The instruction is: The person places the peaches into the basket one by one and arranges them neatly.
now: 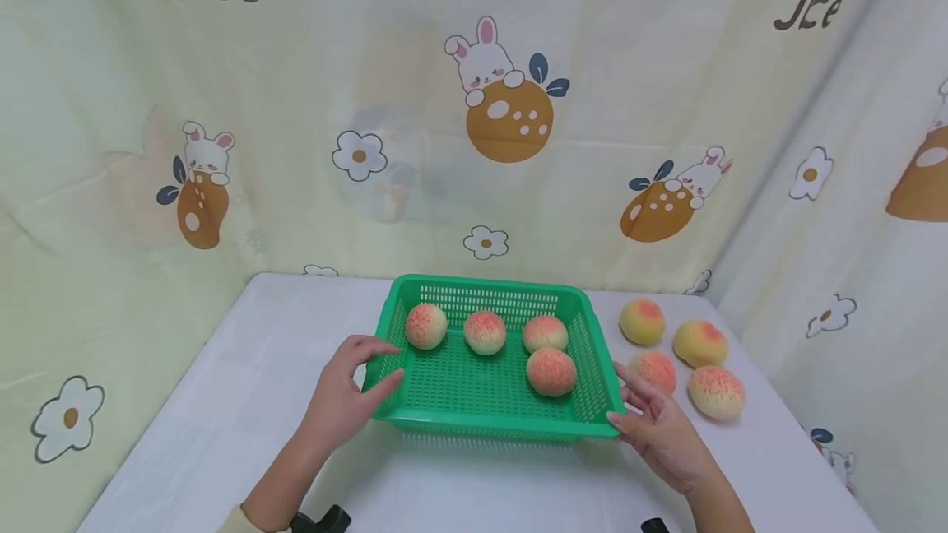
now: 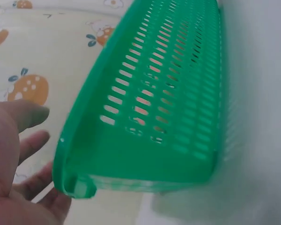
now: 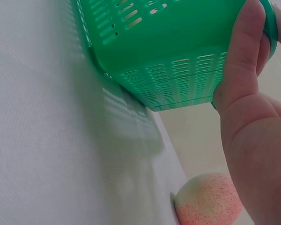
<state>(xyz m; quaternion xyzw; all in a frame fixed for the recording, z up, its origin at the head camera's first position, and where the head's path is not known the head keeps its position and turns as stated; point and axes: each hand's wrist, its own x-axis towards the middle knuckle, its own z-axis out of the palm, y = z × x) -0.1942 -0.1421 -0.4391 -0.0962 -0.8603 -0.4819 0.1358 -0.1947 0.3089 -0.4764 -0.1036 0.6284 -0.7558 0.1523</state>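
A green plastic basket (image 1: 474, 426) holds several peaches, one of them a pink peach (image 1: 551, 372) near its right side. At the basket's right front corner, my right hand (image 1: 659, 426) grips the rim, thumb against the outer wall in the right wrist view. My left hand (image 1: 344, 393) is at the left rim with thumb and fingers spread apart. In the left wrist view its fingers (image 2: 35, 185) are loosely extended beside the rim, some tips partly hidden behind it. Shadow lies under the basket; whether its whole base touches the table I cannot tell.
Right of the basket lie two yellowish peaches (image 1: 699, 342) and two pinker peaches (image 1: 716, 392), one partly behind my right hand. They share the white-covered table (image 1: 296, 327). A printed curtain (image 1: 415, 212) hangs at the back and sides.
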